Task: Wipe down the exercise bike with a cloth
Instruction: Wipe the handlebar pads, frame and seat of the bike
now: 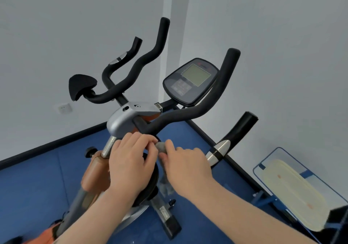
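1. The bike [130,119] stands on a blue floor [37,177] in the corner of a room with pale walls. Its black handlebars [188,111] and the console [190,81] are above the hands, and the frame and flywheel are below them.
2. The cloth [161,147], small and grey, is bunched between the two hands, just under the place where the handlebars join the silver stem cover [120,121].
3. The left hand [131,160] has its fingers curled at the cloth's left end, and the right hand [185,165] pinches the right end. Both hold the cloth; more of it seems to hang down below the right hand.
4. I judge that the cloth is held in both hands to fold or stretch it, perhaps to pull it around the bar; the wiping contact itself is hidden by the fingers.
5. The console has a grey screen and dark buttons, but its print is too small to read. A label on the base foot [165,213] is also unreadable. No brand is legible.
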`<state>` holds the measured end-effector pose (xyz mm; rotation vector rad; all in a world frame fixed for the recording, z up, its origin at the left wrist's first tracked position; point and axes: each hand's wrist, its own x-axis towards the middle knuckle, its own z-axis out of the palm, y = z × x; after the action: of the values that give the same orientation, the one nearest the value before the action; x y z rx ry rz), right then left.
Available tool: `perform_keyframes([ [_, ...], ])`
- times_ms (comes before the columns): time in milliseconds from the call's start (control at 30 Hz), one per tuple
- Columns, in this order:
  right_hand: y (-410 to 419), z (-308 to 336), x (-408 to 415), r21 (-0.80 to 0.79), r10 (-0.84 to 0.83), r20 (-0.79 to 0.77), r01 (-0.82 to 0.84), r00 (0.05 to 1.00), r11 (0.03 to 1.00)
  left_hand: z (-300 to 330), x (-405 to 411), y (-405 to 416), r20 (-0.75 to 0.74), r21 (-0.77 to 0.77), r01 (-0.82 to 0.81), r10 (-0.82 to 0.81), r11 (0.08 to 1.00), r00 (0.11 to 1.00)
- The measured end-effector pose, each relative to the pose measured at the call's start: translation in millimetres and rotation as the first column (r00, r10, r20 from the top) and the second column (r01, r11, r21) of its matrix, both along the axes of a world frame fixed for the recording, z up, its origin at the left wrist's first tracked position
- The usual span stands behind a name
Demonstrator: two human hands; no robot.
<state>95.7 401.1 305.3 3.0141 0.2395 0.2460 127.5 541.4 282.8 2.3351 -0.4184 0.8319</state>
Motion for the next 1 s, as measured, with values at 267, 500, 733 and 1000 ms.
perform_keyframes([
  [267,-4.5,5.2,16.9,0.145,0.109,-0.130,-0.090,0.985,0.985,2.4,-4.0,2.4,-0.051,-0.083,-0.033,0.029,0.996,0.998],
  [500,4.1,-3.8,13.7,0.098,0.109,-0.105,-0.099,0.988,0.990,1.2,-7.9,3.4,-0.082,-0.210,-0.054,0.037,0.976,0.996],
  [733,9.9,2.2,27.1,0.219,0.092,-0.177,-0.052,0.980,0.974,-1.3,-7.5,3.7,-0.058,-0.292,-0.017,0.000,0.956,0.998],
  [1000,11.9,13.0,36.0,0.150,0.050,-0.211,-0.019,0.976,0.989,-2.6,-6.2,3.8,-0.068,-0.306,-0.021,0.000,0.952,0.998],
])
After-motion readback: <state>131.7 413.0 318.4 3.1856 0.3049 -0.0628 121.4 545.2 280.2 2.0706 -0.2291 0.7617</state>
